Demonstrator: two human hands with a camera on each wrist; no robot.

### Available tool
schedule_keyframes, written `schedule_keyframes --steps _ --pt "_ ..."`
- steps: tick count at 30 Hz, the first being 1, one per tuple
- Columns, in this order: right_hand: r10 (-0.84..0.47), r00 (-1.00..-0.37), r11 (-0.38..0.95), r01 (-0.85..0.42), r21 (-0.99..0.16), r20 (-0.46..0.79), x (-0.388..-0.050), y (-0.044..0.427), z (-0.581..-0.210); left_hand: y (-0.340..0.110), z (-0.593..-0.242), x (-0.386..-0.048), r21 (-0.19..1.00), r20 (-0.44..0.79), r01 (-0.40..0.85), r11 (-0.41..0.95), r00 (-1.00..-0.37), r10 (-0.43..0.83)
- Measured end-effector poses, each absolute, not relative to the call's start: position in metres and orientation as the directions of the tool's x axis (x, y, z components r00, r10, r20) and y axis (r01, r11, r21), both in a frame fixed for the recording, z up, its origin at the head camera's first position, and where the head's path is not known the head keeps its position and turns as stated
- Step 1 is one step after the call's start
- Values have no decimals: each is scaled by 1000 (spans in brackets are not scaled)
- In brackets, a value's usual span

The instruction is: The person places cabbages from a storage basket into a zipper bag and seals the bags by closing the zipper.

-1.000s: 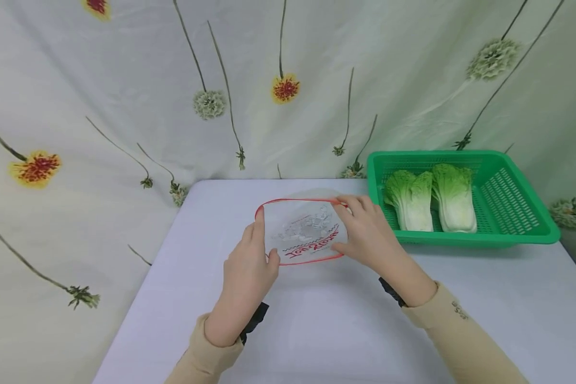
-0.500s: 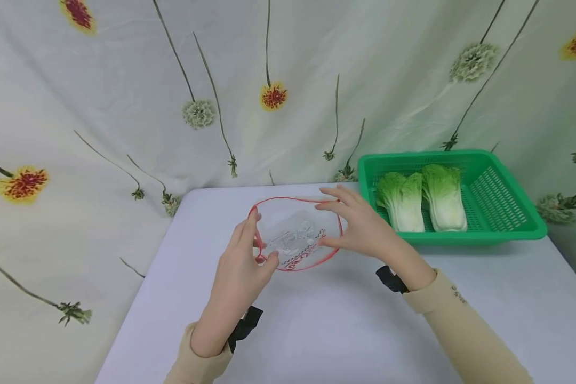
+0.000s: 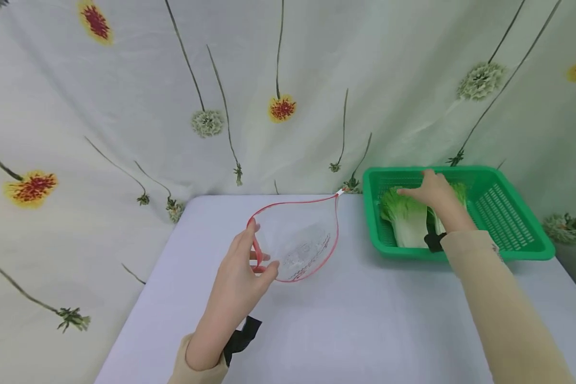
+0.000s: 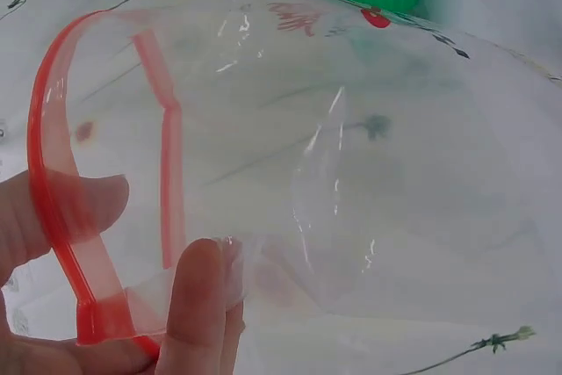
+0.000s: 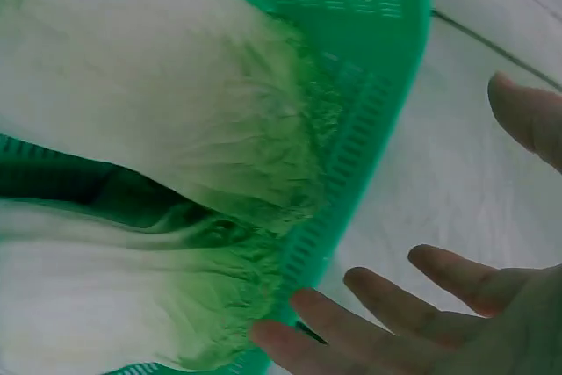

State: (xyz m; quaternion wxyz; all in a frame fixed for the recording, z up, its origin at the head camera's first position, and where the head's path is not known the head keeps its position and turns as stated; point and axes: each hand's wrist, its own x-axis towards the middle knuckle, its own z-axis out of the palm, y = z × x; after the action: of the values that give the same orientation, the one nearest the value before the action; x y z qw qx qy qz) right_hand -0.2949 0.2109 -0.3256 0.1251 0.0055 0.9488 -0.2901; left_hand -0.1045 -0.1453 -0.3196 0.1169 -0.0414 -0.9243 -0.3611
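Note:
My left hand [image 3: 240, 274] grips one end of a clear zip bag [image 3: 307, 253] by its red-edged mouth, fingers and thumb around the rim. The mouth gapes wide, and a small white tab [image 3: 341, 192] sits at its far corner. In the left wrist view the clear zip bag [image 4: 421, 173] looks empty. My right hand [image 3: 434, 192] is over two napa cabbages, its fingers spread and holding nothing. It partly hides the right-hand cabbage [image 3: 461, 192]; the left-hand cabbage [image 3: 409, 226] shows more. Both cabbages lie side by side, leafy ends toward the back.
A green plastic basket [image 3: 523, 253] with slotted walls holds the cabbages at the back right of the white table [image 3: 355, 330]. A floral curtain [image 3: 249, 64] hangs behind the table.
My right hand has let go of the bag's right side and moved right, over the basket. The left hand keeps hold of the bag, whose mouth now stands wider.

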Motion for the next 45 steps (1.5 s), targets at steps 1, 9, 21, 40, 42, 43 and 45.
schedule_keyframes --steps 1,9,21,40,42,43,45 --pt "-56 -948 847 122 -518 -313 -300 214 -331 -146 -320 -104 663 240 157 732 -971 -9" --pt "-34 -792 854 293 -429 -609 -310 208 -357 -146 -318 -102 693 220 145 706 -975 -17" --pt "41 -765 860 354 -366 -643 -308 201 -369 -146 -314 -99 726 220 147 671 -975 -24" --pt "-59 -998 249 -27 -968 13 -246 208 -265 -144 -309 -95 676 298 259 690 -952 65" --pt "-57 -966 -32 -251 -967 252 -230 190 -249 -143 -306 -96 689 275 257 677 -958 83" --pt "-71 -927 -183 -352 -918 369 -224 179 -243 -142 -305 -96 697 263 257 669 -960 94" --pt "-131 -816 -426 -466 -775 563 -212 158 -236 -141 -304 -97 709 245 260 655 -962 116"
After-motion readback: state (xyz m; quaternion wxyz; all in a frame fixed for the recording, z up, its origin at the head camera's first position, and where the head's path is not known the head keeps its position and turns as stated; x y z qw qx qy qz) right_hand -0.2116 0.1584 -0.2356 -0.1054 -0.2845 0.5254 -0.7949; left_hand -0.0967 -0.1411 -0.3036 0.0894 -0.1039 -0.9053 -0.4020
